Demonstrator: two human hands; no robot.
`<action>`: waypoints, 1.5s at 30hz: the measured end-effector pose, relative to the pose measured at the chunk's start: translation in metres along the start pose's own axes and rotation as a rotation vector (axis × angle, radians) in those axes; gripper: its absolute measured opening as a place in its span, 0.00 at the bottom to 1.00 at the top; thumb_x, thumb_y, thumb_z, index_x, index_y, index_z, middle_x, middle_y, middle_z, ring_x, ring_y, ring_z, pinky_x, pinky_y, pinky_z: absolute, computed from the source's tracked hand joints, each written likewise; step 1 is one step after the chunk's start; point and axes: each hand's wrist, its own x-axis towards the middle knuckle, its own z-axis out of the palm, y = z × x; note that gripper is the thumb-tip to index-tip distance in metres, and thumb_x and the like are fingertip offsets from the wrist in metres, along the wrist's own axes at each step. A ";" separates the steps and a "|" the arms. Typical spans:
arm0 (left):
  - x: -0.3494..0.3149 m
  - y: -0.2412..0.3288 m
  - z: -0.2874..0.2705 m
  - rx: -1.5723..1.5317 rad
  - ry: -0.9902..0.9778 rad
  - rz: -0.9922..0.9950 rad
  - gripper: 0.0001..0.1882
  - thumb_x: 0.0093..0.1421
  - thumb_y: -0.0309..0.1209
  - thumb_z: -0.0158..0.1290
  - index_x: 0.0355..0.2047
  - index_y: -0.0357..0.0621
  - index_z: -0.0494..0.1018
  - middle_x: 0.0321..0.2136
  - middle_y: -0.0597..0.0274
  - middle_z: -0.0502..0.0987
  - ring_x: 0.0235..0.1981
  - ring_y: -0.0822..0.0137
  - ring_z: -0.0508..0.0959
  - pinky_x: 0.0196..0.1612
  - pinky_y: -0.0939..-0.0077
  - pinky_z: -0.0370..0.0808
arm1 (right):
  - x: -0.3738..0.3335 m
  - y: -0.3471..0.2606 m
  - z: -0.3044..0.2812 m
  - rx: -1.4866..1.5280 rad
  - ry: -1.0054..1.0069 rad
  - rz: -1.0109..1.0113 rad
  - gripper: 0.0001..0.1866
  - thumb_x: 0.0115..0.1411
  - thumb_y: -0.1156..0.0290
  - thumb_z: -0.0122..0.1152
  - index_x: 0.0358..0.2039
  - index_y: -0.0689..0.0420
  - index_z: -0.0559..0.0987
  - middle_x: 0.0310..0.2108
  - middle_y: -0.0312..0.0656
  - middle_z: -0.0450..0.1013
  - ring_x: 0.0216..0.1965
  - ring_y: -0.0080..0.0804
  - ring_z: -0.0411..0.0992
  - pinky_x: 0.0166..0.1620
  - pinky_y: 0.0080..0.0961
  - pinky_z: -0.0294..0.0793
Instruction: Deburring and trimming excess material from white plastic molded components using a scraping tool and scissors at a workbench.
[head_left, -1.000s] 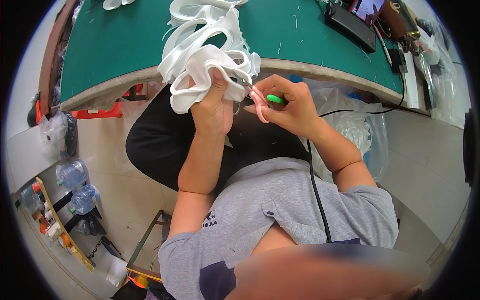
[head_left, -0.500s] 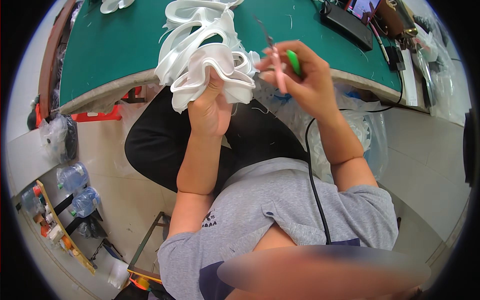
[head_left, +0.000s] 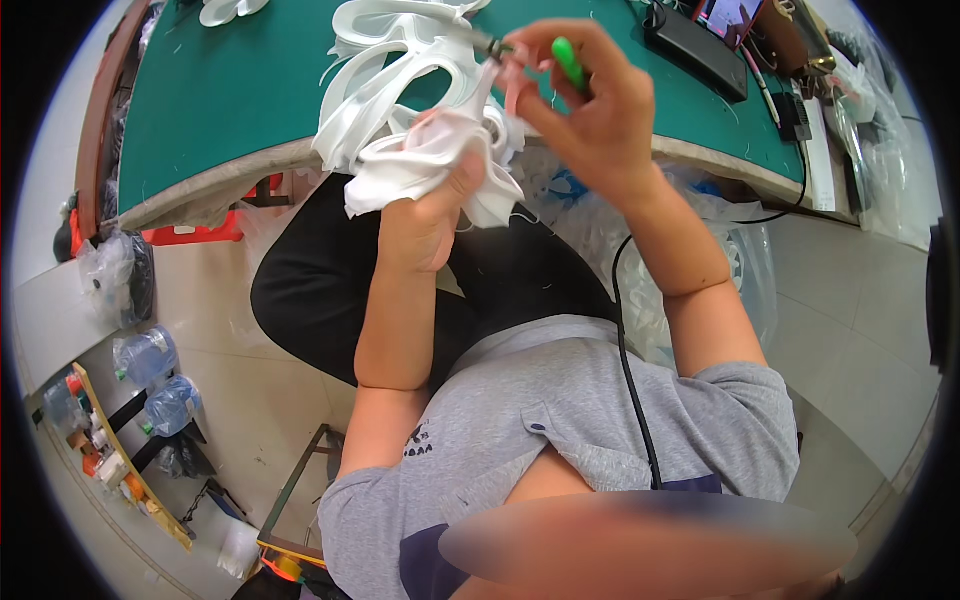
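My left hand (head_left: 425,225) is closed round a white, curved fabric piece (head_left: 410,170) with raised seams, held just past the table's near edge. Up and to the right, my right hand (head_left: 600,105) grips a pair of scissors (head_left: 570,62) with pink and green handles. Their blades, blurred by motion, point left over the white fabric. A corner of the held piece stretches up to my right fingertips; whether they pinch it I cannot tell. Behind it, several similar white pieces (head_left: 365,85) lie in a connected-looking heap on the green table (head_left: 230,110).
Another white piece (head_left: 232,10) lies at the far left of the table. A black case (head_left: 695,55), a phone (head_left: 728,18) and a black adapter (head_left: 793,118) sit at the right. Clear plastic bags (head_left: 745,265) hang below the edge. A black cable (head_left: 622,340) crosses my front.
My right hand has moved up and left, and the scissors have swung from pointing up to pointing left. The held white piece has tilted, its right corner now drawn upward.
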 end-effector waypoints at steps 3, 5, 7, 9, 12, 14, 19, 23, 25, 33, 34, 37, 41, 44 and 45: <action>0.002 0.005 -0.007 0.198 -0.198 -0.183 0.25 0.50 0.23 0.63 0.48 0.37 0.68 0.39 0.62 0.76 0.40 0.70 0.75 0.46 0.76 0.71 | 0.027 0.004 -0.009 -0.057 0.039 -0.063 0.14 0.51 0.76 0.67 0.39 0.56 0.76 0.29 0.34 0.77 0.30 0.15 0.74 0.30 0.14 0.72; 0.001 0.010 -0.009 0.277 -0.199 -0.232 0.24 0.47 0.24 0.65 0.45 0.37 0.71 0.37 0.61 0.77 0.38 0.70 0.76 0.45 0.77 0.71 | 0.043 -0.004 -0.010 -0.056 0.106 -0.099 0.09 0.54 0.76 0.64 0.35 0.60 0.74 0.24 0.32 0.72 0.24 0.13 0.65 0.28 0.11 0.65; -0.003 0.016 -0.008 0.306 -0.242 -0.285 0.21 0.47 0.25 0.65 0.42 0.37 0.73 0.36 0.60 0.78 0.38 0.70 0.76 0.44 0.78 0.71 | 0.052 0.003 -0.016 -0.174 0.186 -0.111 0.12 0.51 0.78 0.66 0.35 0.59 0.73 0.24 0.30 0.69 0.24 0.12 0.62 0.27 0.11 0.62; 0.003 0.022 -0.009 0.350 -0.322 -0.338 0.20 0.48 0.27 0.64 0.42 0.36 0.73 0.34 0.60 0.78 0.39 0.70 0.77 0.43 0.78 0.72 | 0.059 0.009 -0.036 -0.192 0.280 -0.152 0.11 0.52 0.78 0.65 0.35 0.58 0.73 0.24 0.29 0.69 0.24 0.12 0.63 0.28 0.11 0.63; 0.005 0.022 -0.020 0.409 -0.503 -0.210 0.11 0.50 0.30 0.62 0.32 0.37 0.78 0.32 0.62 0.79 0.37 0.70 0.76 0.47 0.74 0.70 | 0.062 0.025 -0.058 0.457 0.424 -0.029 0.09 0.54 0.79 0.62 0.36 0.59 0.73 0.25 0.30 0.69 0.25 0.12 0.64 0.29 0.11 0.64; 0.026 0.018 -0.030 0.650 -0.871 0.177 0.11 0.47 0.28 0.62 0.32 0.40 0.77 0.35 0.60 0.78 0.40 0.66 0.75 0.49 0.72 0.68 | 0.061 0.032 -0.081 0.550 0.416 -0.085 0.09 0.54 0.78 0.62 0.36 0.59 0.73 0.25 0.30 0.70 0.25 0.12 0.65 0.28 0.11 0.65; 0.012 0.046 -0.016 1.129 -0.816 0.277 0.22 0.45 0.35 0.65 0.43 0.48 0.74 0.52 0.59 0.71 0.55 0.54 0.65 0.56 0.62 0.61 | 0.019 0.009 -0.155 0.031 -0.141 0.226 0.17 0.52 0.83 0.61 0.44 0.65 0.73 0.39 0.40 0.74 0.39 0.25 0.74 0.38 0.16 0.76; -0.013 0.052 -0.003 1.409 -0.831 0.217 0.34 0.46 0.44 0.64 0.53 0.50 0.68 0.56 0.57 0.68 0.57 0.49 0.64 0.60 0.56 0.55 | 0.005 -0.005 -0.150 -0.005 -0.529 0.385 0.15 0.55 0.79 0.62 0.43 0.65 0.74 0.39 0.41 0.75 0.39 0.23 0.74 0.38 0.16 0.75; -0.025 0.056 0.004 1.484 -0.776 0.227 0.37 0.45 0.42 0.65 0.56 0.51 0.66 0.56 0.56 0.68 0.59 0.48 0.64 0.63 0.53 0.52 | 0.003 0.000 -0.134 -0.174 -0.441 0.447 0.15 0.56 0.78 0.62 0.44 0.63 0.75 0.32 0.35 0.74 0.36 0.21 0.74 0.36 0.14 0.74; -0.048 0.077 -0.014 1.375 -0.803 0.206 0.35 0.45 0.47 0.61 0.53 0.45 0.70 0.55 0.52 0.70 0.56 0.49 0.68 0.58 0.61 0.61 | 0.005 0.092 -0.122 -0.639 -0.407 0.184 0.15 0.55 0.69 0.61 0.42 0.64 0.78 0.25 0.44 0.74 0.20 0.35 0.68 0.31 0.30 0.70; -0.054 0.082 -0.014 1.386 -0.775 0.135 0.33 0.46 0.45 0.62 0.52 0.45 0.70 0.54 0.52 0.70 0.54 0.50 0.69 0.56 0.62 0.63 | 0.014 0.074 -0.117 -0.633 -0.479 0.302 0.16 0.55 0.68 0.63 0.43 0.61 0.77 0.32 0.46 0.76 0.32 0.32 0.76 0.37 0.27 0.73; -0.066 0.083 -0.018 1.381 -0.701 0.121 0.28 0.48 0.40 0.62 0.49 0.44 0.71 0.52 0.51 0.71 0.50 0.52 0.71 0.53 0.64 0.65 | 0.051 0.061 -0.098 -0.708 -0.463 0.124 0.16 0.60 0.63 0.57 0.44 0.58 0.77 0.35 0.43 0.77 0.35 0.30 0.77 0.40 0.26 0.75; -0.069 0.078 -0.013 1.359 -0.492 0.232 0.25 0.46 0.38 0.66 0.44 0.47 0.73 0.40 0.56 0.75 0.41 0.56 0.75 0.45 0.69 0.71 | 0.100 0.122 -0.015 -0.652 -0.040 0.069 0.22 0.53 0.54 0.64 0.31 0.64 0.78 0.20 0.39 0.71 0.20 0.25 0.67 0.25 0.24 0.67; -0.073 0.101 -0.010 1.294 -0.418 0.210 0.22 0.51 0.33 0.63 0.47 0.44 0.73 0.42 0.56 0.75 0.40 0.58 0.75 0.47 0.74 0.68 | 0.117 0.099 -0.008 -0.238 -0.453 0.504 0.18 0.50 0.57 0.64 0.23 0.62 0.79 0.17 0.38 0.70 0.19 0.27 0.66 0.23 0.28 0.64; -0.079 0.110 -0.013 1.281 -0.383 0.206 0.21 0.52 0.32 0.62 0.46 0.42 0.73 0.42 0.56 0.75 0.41 0.60 0.75 0.48 0.74 0.68 | 0.126 0.093 -0.001 -0.261 -0.355 0.683 0.16 0.50 0.59 0.64 0.22 0.61 0.79 0.17 0.37 0.69 0.19 0.28 0.66 0.23 0.28 0.64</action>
